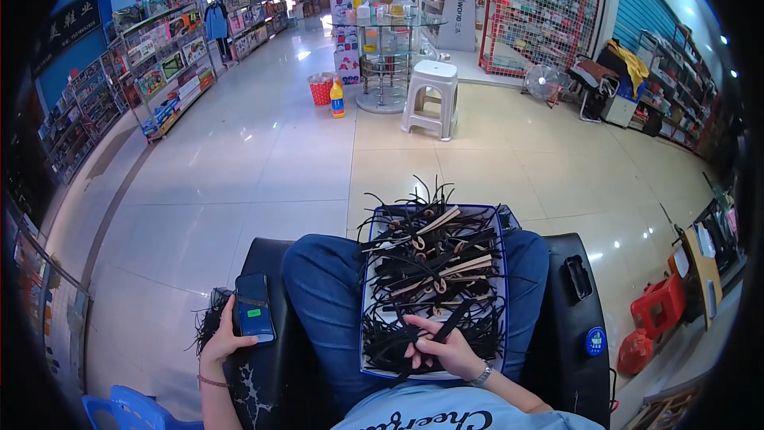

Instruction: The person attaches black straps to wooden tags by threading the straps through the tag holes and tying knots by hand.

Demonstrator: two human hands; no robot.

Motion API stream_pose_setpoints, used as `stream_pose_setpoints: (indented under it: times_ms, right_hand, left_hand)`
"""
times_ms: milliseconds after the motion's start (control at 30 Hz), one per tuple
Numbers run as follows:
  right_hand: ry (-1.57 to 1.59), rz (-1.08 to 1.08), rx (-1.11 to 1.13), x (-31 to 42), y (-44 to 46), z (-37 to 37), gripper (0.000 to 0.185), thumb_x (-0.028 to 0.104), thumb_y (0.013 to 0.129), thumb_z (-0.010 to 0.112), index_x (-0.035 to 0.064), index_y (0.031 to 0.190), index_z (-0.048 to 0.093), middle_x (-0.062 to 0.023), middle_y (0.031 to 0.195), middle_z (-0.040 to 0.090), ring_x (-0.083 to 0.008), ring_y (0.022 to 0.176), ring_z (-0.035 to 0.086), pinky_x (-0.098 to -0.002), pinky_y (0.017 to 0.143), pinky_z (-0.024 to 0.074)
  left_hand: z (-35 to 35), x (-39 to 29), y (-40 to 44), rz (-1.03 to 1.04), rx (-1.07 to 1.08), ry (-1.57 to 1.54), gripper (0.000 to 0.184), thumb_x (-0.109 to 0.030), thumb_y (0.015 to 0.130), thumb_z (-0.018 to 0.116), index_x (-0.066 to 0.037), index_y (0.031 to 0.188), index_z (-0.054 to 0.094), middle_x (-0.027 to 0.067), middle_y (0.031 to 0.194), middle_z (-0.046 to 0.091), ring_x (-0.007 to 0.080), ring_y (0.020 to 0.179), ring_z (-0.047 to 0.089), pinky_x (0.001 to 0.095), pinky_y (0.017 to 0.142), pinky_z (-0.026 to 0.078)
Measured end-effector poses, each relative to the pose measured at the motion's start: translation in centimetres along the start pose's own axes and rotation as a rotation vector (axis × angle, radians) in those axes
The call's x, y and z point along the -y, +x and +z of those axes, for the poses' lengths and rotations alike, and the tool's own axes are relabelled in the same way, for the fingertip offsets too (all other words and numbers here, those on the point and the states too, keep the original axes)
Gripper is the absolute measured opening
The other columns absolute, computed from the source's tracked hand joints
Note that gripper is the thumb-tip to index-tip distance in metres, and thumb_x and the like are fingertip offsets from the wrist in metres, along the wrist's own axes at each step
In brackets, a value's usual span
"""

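Note:
A white box with a blue rim [364, 291] lies across the person's lap, filled with black straps [414, 271] and some beige ones. Over its near end, my right hand [442, 346] has its fingers closed round a black strap, whose end sticks up to the right. At the left armrest my left hand [225, 334] holds a dark phone [254, 310], thumb at its lower edge; the screen shows a small green patch. More black straps [211, 320] hang beside the left hand, partly hidden by it.
Black chair arms flank the legs; the right one [569, 350] bears a black holder and a blue round tin [595, 342]. Ahead are a white stool [432, 99], a yellow bottle [337, 101] and a red basket [321, 89]. A red stool [659, 305] stands right, a blue chair [135, 410] lower left.

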State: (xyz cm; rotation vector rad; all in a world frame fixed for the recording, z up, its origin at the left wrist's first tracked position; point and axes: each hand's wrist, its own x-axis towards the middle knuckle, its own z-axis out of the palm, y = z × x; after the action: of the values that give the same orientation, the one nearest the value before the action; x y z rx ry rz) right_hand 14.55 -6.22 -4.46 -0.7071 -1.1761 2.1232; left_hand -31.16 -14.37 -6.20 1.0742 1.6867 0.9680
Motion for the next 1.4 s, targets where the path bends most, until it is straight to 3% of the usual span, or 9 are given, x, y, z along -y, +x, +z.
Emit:
stream_pose_setpoints:
  times_ms: [933,1400]
  right_hand:
    - [0.119,0.044,0.018,-2.0,-0.3,-0.5,0.057,0.01,0.093,0.054,0.0055,0.144,0.03,-0.0123,0.093,0.067,-0.0126,0.074,0.064,-0.0189,0.056,0.0415]
    - [0.084,0.048,0.047,-2.2,-0.2,-0.1,0.055,0.011,0.093,0.054,0.0075,0.144,0.033,-0.0104,0.093,0.067,-0.0118,0.073,0.064,-0.0184,0.057,0.0412]
  left_hand:
    - [0.3,-0.7,0.1,0.002,0.002,-0.04,0.117,-0.002,0.053,0.081,-0.006,0.149,0.013,0.0148,0.149,0.023,0.0256,0.14,0.019,0.0354,0.113,0.017]
    - [-0.3,1.1,0.5,0.049,-0.002,0.014,0.116,-0.007,0.053,0.081,-0.006,0.149,0.015,0.0145,0.149,0.022,0.0256,0.14,0.02,0.0356,0.114,0.016]
